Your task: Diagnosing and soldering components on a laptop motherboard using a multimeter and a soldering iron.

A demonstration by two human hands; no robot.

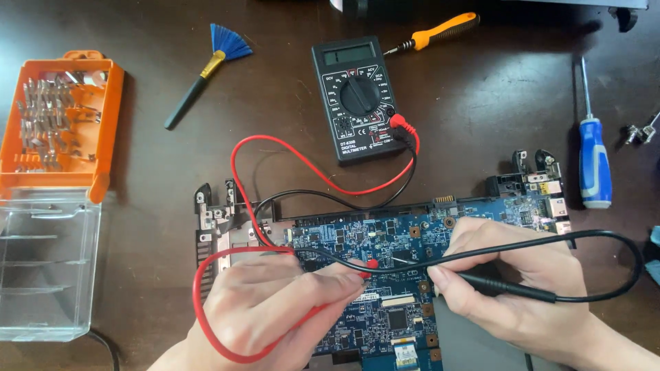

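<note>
Dark table [481, 103]: left hand [275, 309] gripping red probe [371, 264], right hand [522, 282] gripping black probe [509, 287], over blue circuit board [364, 237].

Red probe [370, 264], black probe [505, 287] – tips on blue circuit board [385, 240], lying flat on table.

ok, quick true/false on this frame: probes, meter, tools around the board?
1. The left hand holds the red probe. True.
2. The right hand holds a screwdriver. False: it holds the black probe.
3. Both probe tips meet over the blue circuit board. True.
4. The multimeter lies left of the orange bit case. False: it lies to the right of it.
5. The blue-handled screwdriver lies on the board. False: it lies on the table, right of the board.
</note>
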